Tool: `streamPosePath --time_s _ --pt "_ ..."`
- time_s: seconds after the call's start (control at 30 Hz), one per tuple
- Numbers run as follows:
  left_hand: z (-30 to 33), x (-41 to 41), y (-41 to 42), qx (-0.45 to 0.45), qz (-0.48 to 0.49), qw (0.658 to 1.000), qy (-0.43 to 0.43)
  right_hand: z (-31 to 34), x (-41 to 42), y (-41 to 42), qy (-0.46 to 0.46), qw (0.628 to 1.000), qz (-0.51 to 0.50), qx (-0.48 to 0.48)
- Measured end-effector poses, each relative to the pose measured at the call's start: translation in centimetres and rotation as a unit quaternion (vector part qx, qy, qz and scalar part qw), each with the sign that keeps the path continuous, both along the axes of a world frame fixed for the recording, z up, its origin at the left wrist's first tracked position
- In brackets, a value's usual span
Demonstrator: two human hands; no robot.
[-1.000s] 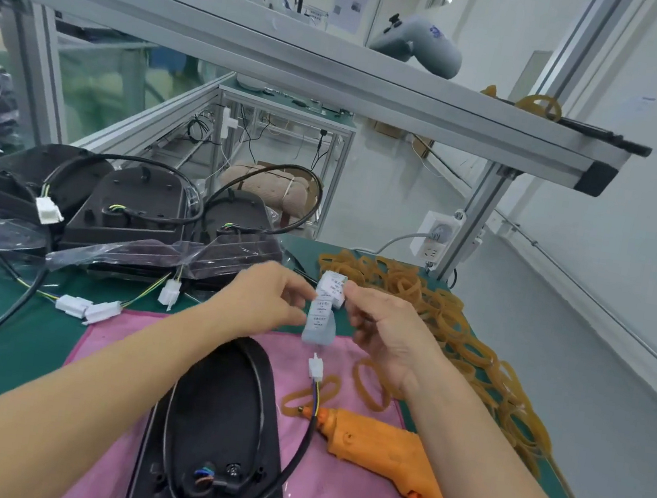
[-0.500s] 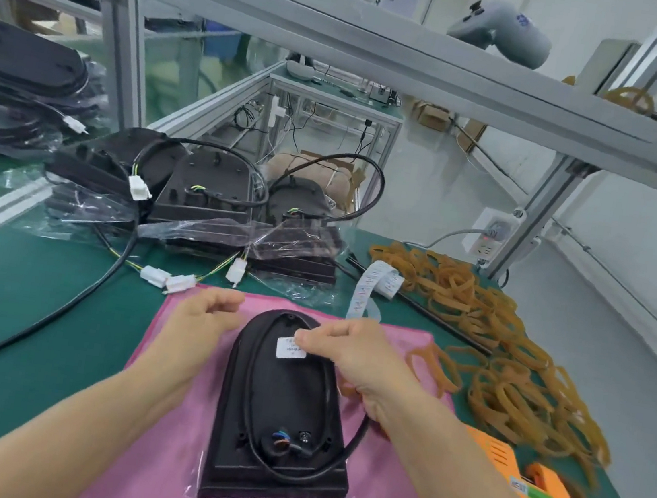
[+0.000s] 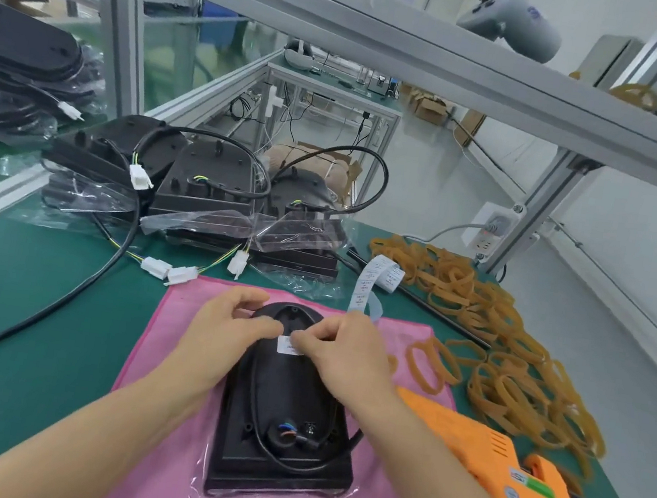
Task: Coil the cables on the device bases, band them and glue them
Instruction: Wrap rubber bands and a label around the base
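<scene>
Centrally, on a pink cloth (image 3: pixel 179 337) spread over the green tabletop (image 3: pixel 14 310): a black device base (image 3: pixel 281 423), flat side up, with its black cable (image 3: pixel 255 399) looped around the inside and coloured wires showing at the near end. Over the base's far end, both hands close together: left hand (image 3: pixel 222 331) with fingers curled against the base's rim, right hand (image 3: pixel 341 356) with fingertips pressed down on a small white label (image 3: pixel 288 346) stuck to the base; cannot tell whether either hand actually grips anything, though neither lies flat. Just behind the right hand, a strip of white labels (image 3: pixel 372 284) curling up off the tabletop. To the right of the cloth, an orange glue gun (image 3: pixel 491 457) lying on its side, nozzle end hidden behind the right forearm. Further right and behind, a wide heap of tan rubber bands (image 3: pixel 497 327), a few loose ones near the cloth's edge. At the back of the tabletop, more black bases (image 3: pixel 209 181) stacked in clear plastic bags, cables uncoiled and arching up, white connectors (image 3: pixel 169 271) trailing forward toward the cloth. Overhead, an aluminium frame rail (image 3: pixel 349 28) crossing the whole view.
</scene>
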State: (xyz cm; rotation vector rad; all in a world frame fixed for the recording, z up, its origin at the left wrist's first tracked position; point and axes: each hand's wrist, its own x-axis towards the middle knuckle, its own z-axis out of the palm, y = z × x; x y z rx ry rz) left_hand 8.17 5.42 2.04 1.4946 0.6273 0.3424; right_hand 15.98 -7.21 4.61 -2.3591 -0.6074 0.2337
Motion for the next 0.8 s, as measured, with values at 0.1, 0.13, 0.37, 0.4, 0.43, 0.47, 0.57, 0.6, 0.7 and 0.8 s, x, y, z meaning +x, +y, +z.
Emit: streamPosePath --time_s 0.1,0.13,0.37,0.4,0.43,0.47,0.57,0.6,0.7,0.8 --pt "-0.2 0.0 -0.4 0.047 -0.013 0.998 0.027 -0.3 -0.6 0.2 -0.043 0.999 0.006 0.005" --pt "-0.3 0.0 -0.4 0.059 -0.013 0.998 0.031 -0.5 -0.7 0.2 -0.058 0.998 0.000 0.004" --pt "-0.4 0.6 -0.7 0.046 -0.011 0.998 0.038 -0.3 2.0 -2.4 0.096 0.980 -0.069 0.161" --pt "-0.4 0.7 -0.9 0.054 -0.014 0.998 0.043 0.0 3.1 -3.1 0.091 0.973 -0.091 0.193" --pt "-0.4 0.9 -1.0 0.068 -0.014 0.996 0.054 0.4 4.5 -4.0 0.062 0.970 -0.116 0.205" --pt "-0.4 1.2 -1.0 0.081 -0.011 0.995 0.064 0.9 5.9 -5.1 0.018 0.972 -0.138 0.188" --pt "-0.5 1.7 -0.8 0.078 -0.005 0.993 0.087 2.0 9.4 -9.2 -0.076 0.983 -0.166 0.027" --pt "-0.7 1.9 -0.8 0.071 -0.007 0.993 0.091 1.9 10.1 -10.2 -0.071 0.986 -0.148 -0.039" --pt "-0.9 2.0 -1.2 0.045 -0.003 0.995 0.086 0.3 9.9 -11.0 -0.025 0.973 -0.070 -0.218" --pt "-1.3 1.8 -1.1 0.006 0.012 0.999 0.050 -1.0 9.6 -10.7 -0.097 0.951 -0.070 -0.287"
